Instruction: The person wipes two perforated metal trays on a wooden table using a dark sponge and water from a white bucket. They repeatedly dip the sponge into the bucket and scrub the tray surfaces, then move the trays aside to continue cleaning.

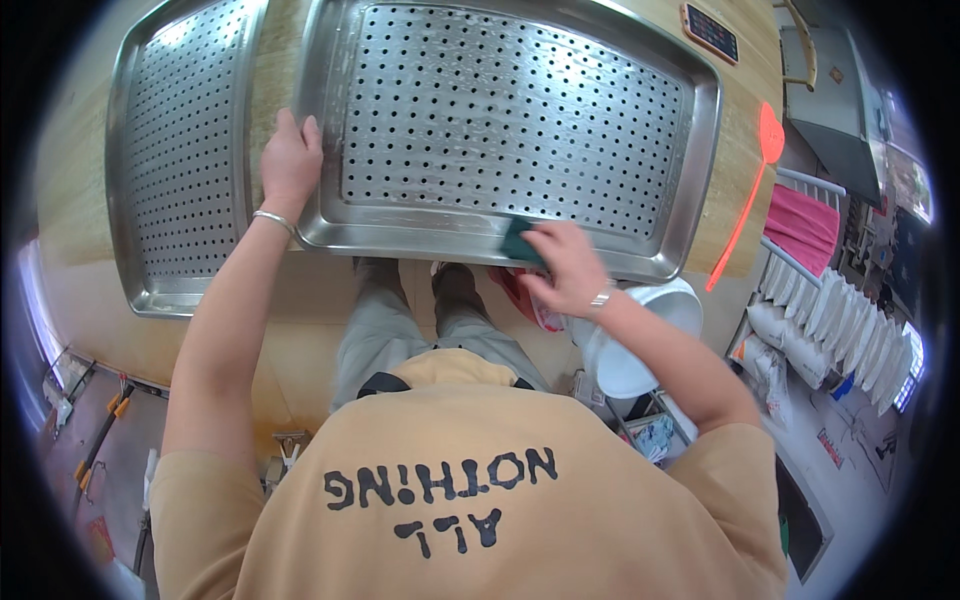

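Note:
A large perforated stainless steel tray (510, 112) lies wet and shiny on the wooden table before me. My left hand (291, 159) grips its left rim, thumb on the upper side. With my right hand (564, 262), slightly blurred, I hold a dark green scouring pad (520, 241) against the near rim of the tray, right of its middle. Another perforated steel tray (184, 142) rests to the left, apart from the first, its near end reaching over the table's edge. My left forearm passes over its near right corner.
On the wooden table (750, 82), a smartphone (710, 33) lies at the far right and a red plastic fly swatter (763, 154) along the right side. White buckets (619, 364) and a red container (517, 289) stand below the near edge. A pink cloth (802, 225) hangs on a rack at right.

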The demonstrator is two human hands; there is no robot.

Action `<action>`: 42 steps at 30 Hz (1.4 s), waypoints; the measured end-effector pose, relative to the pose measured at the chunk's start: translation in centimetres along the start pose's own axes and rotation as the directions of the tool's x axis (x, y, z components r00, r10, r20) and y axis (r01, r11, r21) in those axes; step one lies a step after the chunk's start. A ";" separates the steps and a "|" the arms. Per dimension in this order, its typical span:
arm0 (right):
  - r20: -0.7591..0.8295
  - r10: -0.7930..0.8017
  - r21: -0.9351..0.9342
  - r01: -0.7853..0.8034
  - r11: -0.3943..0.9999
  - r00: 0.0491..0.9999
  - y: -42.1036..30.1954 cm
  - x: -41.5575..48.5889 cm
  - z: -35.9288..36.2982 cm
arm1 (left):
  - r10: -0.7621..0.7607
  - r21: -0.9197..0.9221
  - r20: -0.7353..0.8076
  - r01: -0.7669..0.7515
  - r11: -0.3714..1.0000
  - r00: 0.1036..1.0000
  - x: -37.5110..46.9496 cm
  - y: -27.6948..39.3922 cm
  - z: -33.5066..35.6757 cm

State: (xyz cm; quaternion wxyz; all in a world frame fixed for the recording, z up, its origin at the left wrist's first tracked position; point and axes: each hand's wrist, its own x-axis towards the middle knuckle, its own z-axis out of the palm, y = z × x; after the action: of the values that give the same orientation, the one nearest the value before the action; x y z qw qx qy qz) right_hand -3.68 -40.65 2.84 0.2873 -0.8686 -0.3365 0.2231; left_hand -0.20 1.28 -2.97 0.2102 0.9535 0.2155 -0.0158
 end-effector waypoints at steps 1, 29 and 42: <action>-0.010 -0.064 0.033 0.065 0.997 0.998 -2.3 3.2 1.7 | 0.001 -0.004 -0.005 -0.001 1.000 1.000 -0.1 0.1 0.0; -0.247 -0.189 -0.348 0.095 0.933 0.950 -3.3 28.1 3.3 | -0.042 -0.155 0.063 0.051 0.986 0.997 -0.4 1.0 -1.0; -0.471 0.313 -0.356 -0.503 0.788 0.825 9.1 10.3 -5.7 | -0.051 -0.196 0.109 0.071 0.978 0.993 -0.3 1.2 -1.3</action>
State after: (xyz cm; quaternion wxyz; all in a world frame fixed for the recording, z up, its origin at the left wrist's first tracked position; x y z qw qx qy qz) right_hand 10.74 -40.87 -0.86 0.0749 -0.9902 -0.1162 0.0174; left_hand -0.09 0.76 -1.24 0.3150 0.9184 0.2340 -0.0500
